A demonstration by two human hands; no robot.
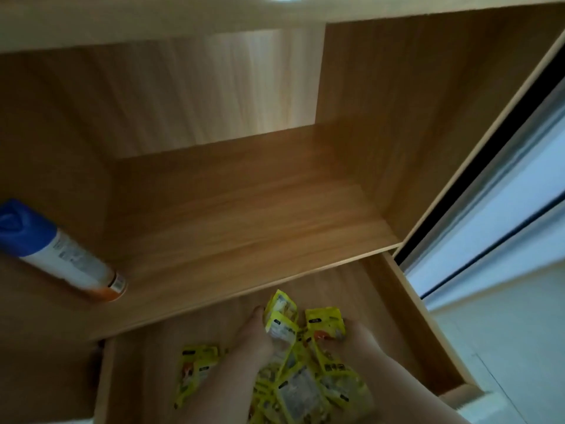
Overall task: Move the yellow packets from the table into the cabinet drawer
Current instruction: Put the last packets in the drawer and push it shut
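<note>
Several yellow packets [299,384] lie heaped in the open wooden drawer [425,328] at the bottom of the view. My left hand [253,335] is down in the drawer and grips a few upright yellow packets at the top of the heap. My right hand [360,335] is on the other side of the same bunch, with a yellow packet [325,321] held against its fingers. Another small group of yellow packets [195,368] lies to the left of my left forearm. The picture is motion-blurred.
A wooden shelf [244,215] juts out above the back of the drawer. A white spray can with a blue cap [58,252] stands on the shelf's left end. A window with a dark frame [495,191] runs along the right.
</note>
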